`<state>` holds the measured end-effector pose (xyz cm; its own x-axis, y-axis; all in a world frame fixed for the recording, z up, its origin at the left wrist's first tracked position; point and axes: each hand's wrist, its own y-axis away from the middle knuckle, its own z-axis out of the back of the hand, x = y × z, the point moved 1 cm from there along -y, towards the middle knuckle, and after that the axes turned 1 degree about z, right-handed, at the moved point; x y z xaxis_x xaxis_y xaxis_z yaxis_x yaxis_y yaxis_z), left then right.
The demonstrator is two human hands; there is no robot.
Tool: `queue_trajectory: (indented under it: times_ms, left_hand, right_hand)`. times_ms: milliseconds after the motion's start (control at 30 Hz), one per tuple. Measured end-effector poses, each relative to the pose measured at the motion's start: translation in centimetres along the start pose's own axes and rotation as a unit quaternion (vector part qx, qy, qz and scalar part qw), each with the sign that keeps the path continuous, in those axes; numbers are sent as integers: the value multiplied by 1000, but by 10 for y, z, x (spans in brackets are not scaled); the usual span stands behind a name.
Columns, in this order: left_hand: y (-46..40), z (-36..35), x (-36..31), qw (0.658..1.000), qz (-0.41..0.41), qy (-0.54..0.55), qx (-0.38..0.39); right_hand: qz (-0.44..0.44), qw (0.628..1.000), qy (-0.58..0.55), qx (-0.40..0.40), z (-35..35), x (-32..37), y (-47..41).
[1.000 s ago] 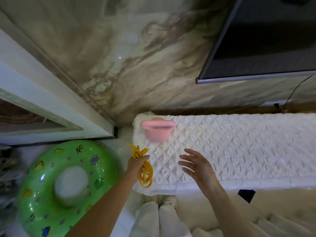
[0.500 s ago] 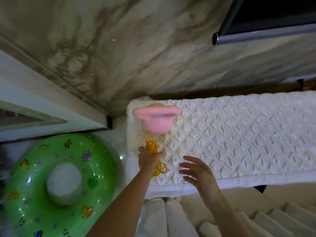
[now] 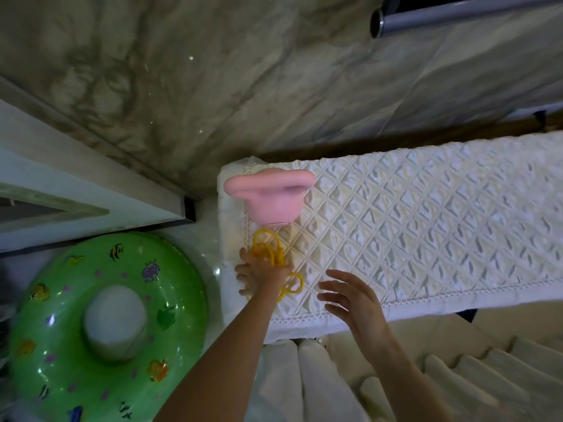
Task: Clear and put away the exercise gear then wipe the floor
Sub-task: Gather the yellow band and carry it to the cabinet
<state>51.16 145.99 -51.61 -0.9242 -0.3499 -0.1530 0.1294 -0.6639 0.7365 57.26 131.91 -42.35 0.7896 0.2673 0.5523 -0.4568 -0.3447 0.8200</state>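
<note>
**Yellow cord set on the counter below the pink kettlebell**

Nearest the camera, pale trouser legs [image 3: 292,388] fill the bottom edge, with cream steps [image 3: 475,379] to their right. Both bare forearms reach up from here.

The right hand [image 3: 350,300] hovers over the counter's near edge, palm down, its fingers [image 3: 333,281] spread and relaxed, holding nothing and pointing left towards the cord.

The left hand [image 3: 260,274] lies at the counter's left end, on top of the yellow cord [image 3: 271,254]. Its fingers splay out and down towards the counter edge; the view does not settle whether they still pinch a strand or only rest on it. The cord is a loose tangle of loops lying on the cloth: some loops show just beyond the hand, another coil pokes out to its right.

The counter [image 3: 426,239] is a long surface under a white quilted cloth with a diamond pattern and a braided hem.

To the left, on the floor, sits a green inflatable swim ring [image 3: 61,330] printed with small fish, just beside the counter's end.

Just beyond the cord, a pink kettlebell [image 3: 269,196] stands upright on the cloth near the far left corner, its handle running left to right.

Behind rises a marbled wall [image 3: 213,86], with a white door frame [image 3: 76,190] on the left and a dark screen's metal edge [image 3: 457,16] top right
</note>
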Motion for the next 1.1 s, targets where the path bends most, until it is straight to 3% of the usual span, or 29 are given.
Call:
queue_trajectory:
  times_ms: [300,567,667,833,967,1100]
  left_hand:
    - [18,21,9,999,-40,15,21]
    - [74,79,20,976,-135,148,89]
    - [95,102,33,967,-125,184,122]
    - [162,160,39,925,-91,319,183]
    - [207,201,34,881,-136,382,243]
    - [256,244,13,814,-218,419,339]
  right_hand:
    - [14,1000,-19,6,-4,14,26]
    - [53,998,-44,9,3,56,87]
    - [64,996,-63,5,8,72,121]
    - [57,993,-99,-2,9,92,175]
    - [77,994,-78,18,10,108,215]
    - [136,988,-66,30,22,132,255]
